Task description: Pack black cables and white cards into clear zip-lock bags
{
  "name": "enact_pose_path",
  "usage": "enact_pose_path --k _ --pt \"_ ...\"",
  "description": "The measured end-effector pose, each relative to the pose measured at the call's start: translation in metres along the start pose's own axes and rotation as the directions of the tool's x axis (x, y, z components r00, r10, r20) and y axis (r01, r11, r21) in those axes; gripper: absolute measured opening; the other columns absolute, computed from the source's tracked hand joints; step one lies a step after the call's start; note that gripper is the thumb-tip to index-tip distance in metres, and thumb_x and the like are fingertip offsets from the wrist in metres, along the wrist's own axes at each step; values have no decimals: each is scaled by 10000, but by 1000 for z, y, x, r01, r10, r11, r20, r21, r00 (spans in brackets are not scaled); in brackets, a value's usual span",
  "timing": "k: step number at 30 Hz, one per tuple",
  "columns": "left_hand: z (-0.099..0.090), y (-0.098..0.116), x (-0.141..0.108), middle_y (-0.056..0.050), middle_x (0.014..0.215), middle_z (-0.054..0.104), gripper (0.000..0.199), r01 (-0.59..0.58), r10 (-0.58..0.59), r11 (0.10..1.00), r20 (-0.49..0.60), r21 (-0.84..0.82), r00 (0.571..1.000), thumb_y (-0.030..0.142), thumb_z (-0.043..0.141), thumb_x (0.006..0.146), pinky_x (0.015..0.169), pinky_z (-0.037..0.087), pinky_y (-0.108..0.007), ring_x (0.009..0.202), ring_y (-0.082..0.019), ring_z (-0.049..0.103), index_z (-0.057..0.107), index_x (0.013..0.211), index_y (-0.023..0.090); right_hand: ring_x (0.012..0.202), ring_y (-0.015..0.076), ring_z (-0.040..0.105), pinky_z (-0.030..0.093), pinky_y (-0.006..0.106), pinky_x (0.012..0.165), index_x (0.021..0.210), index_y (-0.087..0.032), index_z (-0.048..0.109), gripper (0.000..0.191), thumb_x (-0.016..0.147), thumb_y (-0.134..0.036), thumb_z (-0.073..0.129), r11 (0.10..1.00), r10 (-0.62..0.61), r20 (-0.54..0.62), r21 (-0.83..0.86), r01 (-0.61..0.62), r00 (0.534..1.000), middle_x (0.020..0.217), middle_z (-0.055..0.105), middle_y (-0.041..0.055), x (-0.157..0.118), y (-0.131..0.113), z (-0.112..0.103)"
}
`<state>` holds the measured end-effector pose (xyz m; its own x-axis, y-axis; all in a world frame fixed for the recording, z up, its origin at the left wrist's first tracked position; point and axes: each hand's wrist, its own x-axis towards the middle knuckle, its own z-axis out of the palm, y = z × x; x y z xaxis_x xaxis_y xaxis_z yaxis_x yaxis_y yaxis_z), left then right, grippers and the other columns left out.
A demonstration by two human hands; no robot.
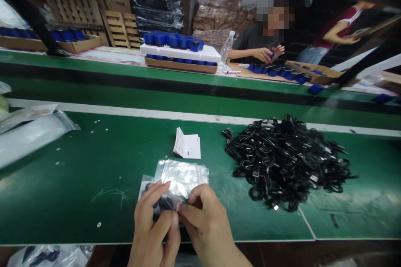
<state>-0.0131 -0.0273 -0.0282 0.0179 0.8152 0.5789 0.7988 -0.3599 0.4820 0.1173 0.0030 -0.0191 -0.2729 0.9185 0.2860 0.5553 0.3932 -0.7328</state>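
My left hand [156, 225] and my right hand [206, 221] meet near the table's front edge, fingertips pinching the edge of a small clear plastic bag [163, 203]. Something dark, seemingly a cable, shows inside that bag, partly hidden by my fingers. Just beyond lies a stack of clear plastic bags [183, 177], touching or under the held one. A folded white paper leaflet [189, 146] stands partly open behind the stack. To the right spreads a large pile of coiled black cables [288, 158].
Filled plastic packaging [34, 133] lies at the left on the green table [94, 183]. Across the back, blue cylindrical items [173, 41] sit on a white foam tray, beside a plastic bottle [227, 48]. A person [250, 46] handles blue items there; another stands farther right.
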Motion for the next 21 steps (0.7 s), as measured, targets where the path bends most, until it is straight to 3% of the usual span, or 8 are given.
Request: enact_pose_path --k 5,8,10,12,14,16,19,21 --pt "1 0 -4 -80 1297 433 193 -24 25 998 19 -50 1000 37 414 797 1027 336 -440 1262 -248 392 460 746 218 845 209 623 487 304 735 896 -221 692 147 855 -198 553 996 -79 39 50 77 996 933 666 68 3 4 8" --pt "-5 -8 1 -70 1292 460 173 -22 29 997 99 -70 995 83 416 836 1105 217 -502 1302 -248 362 470 761 228 714 163 633 487 247 660 838 -203 726 189 845 -120 556 967 -79 196 255 27 977 786 678 37 12 4 1" --pt "-14 -20 9 -88 1299 488 23 0 11 998 185 -58 983 228 495 869 1112 111 -597 1312 -280 366 491 849 240 678 142 630 483 221 643 890 -206 739 204 845 -98 572 936 -39 268 346 -58 963 752 677 17 18 1 -9" --pt "-26 -33 20 -117 1289 542 354 43 -32 999 287 -31 958 450 628 788 1081 131 -654 1247 -322 462 492 1042 245 735 142 635 482 221 684 959 -235 739 230 843 -98 595 923 -47 321 376 -82 946 806 687 12 22 -1 -20" --pt "-38 -43 31 -88 1152 655 634 109 -87 994 453 -23 887 560 703 668 1009 352 -593 1090 -317 600 486 1184 262 763 136 631 478 219 703 994 -266 733 285 847 -74 582 925 -96 393 374 -64 914 837 685 3 25 -3 -30" --pt "-45 -47 40 -28 1041 705 663 216 -161 976 625 -12 764 544 758 600 851 524 -435 966 -282 661 546 1180 304 769 132 623 470 221 702 1019 -281 725 354 848 -31 541 939 -149 455 344 -19 878 857 674 3 26 -4 -37" --pt "-47 -41 46 50 864 714 305 395 -248 919 771 -5 586 406 744 669 645 525 -255 779 -200 671 663 948 314 729 130 609 458 225 673 1017 -271 726 357 851 -24 527 950 -139 471 313 -18 871 831 657 3 28 -2 -40" --pt "-43 -37 45 68 748 680 106 496 -278 867 785 -43 553 343 677 744 604 473 -218 698 -163 632 666 828 279 711 130 604 456 228 663 977 -260 733 288 867 -69 548 941 -70 425 329 -82 903 791 656 -5 29 1 -40"
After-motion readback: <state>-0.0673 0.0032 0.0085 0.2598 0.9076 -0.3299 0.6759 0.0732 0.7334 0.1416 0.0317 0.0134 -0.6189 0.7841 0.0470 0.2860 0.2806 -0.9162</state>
